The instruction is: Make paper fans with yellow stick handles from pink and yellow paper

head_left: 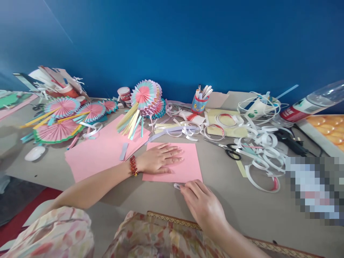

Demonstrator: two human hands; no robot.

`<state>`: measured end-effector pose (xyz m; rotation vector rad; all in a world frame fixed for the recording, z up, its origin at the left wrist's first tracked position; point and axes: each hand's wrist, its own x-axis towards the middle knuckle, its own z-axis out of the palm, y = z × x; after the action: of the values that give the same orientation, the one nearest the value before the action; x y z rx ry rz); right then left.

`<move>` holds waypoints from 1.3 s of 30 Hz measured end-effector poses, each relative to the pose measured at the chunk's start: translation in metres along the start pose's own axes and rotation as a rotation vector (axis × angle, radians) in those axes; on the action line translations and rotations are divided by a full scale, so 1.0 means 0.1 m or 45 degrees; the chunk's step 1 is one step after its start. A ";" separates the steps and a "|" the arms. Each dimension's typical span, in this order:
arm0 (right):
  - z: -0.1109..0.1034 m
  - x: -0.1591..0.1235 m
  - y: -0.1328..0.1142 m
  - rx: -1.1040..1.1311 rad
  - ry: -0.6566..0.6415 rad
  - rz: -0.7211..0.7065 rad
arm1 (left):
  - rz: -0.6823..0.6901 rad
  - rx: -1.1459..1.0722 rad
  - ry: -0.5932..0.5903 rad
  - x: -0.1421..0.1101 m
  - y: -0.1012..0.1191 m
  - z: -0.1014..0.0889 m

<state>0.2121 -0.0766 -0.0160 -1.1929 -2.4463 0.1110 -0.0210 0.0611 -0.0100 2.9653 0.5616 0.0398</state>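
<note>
A pink paper sheet (188,163) lies flat on the grey table (242,211) in front of me. My left hand (161,157), with a red bead bracelet on the wrist, rests flat on the sheet with fingers stretched out. My right hand (202,204) is at the sheet's near edge, fingers curled and pressing the edge; a small pale thing shows at the fingertips, too small to name.
A larger pink sheet (99,152) lies to the left. Folded paper fans (146,96) and more fans (60,120) sit behind. Scissors (228,149), white paper strips (263,143), a pen cup (199,102), a plastic bottle (311,102) and a white mouse (34,153) surround the area.
</note>
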 end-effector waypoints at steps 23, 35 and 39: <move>0.17 0.19 -0.21 -0.003 -0.084 -0.032 | 0.038 -0.013 0.006 -0.01 -0.02 0.02; 0.24 0.31 -0.31 -0.024 -0.032 -0.068 | 0.049 -0.029 0.033 -0.01 -0.02 0.02; 0.27 0.36 -0.34 -0.025 0.019 -0.084 | 0.052 -0.037 0.023 -0.01 -0.02 0.01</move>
<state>0.1570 -0.0673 -0.0199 -1.1158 -2.4760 0.0584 -0.0224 0.0625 -0.0110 2.9514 0.4978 0.0783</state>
